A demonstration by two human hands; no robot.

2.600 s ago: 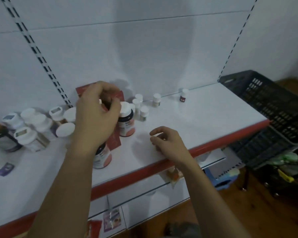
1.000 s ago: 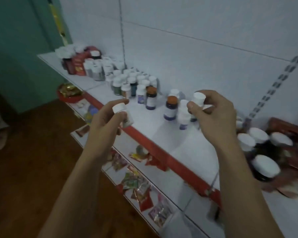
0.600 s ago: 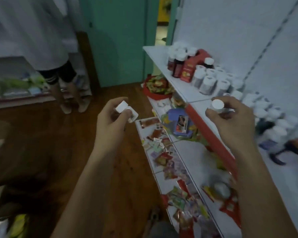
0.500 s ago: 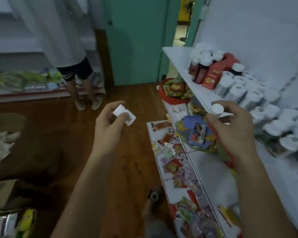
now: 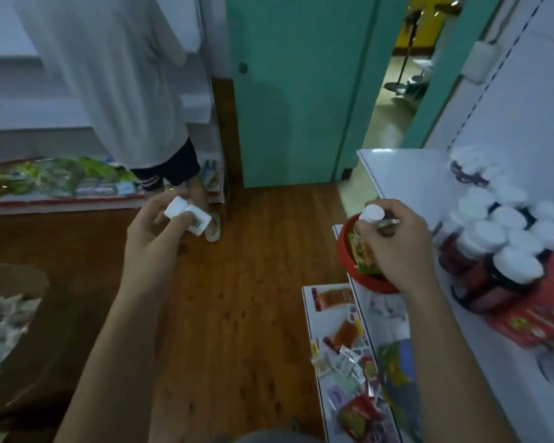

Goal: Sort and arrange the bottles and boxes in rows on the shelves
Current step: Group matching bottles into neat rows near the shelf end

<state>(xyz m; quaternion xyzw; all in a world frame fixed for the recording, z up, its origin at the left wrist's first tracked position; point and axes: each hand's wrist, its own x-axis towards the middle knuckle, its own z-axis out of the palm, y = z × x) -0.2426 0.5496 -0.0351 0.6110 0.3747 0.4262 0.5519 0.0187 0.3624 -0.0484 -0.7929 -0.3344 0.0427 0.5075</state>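
Wooden floor noted left and centre, teal door behind. White shelf at right, white-capped bottles clustered on it. Left hand held over floor, small white bottle pinched sideways. Right hand near shelf's front edge, capped bottle gripped upright.
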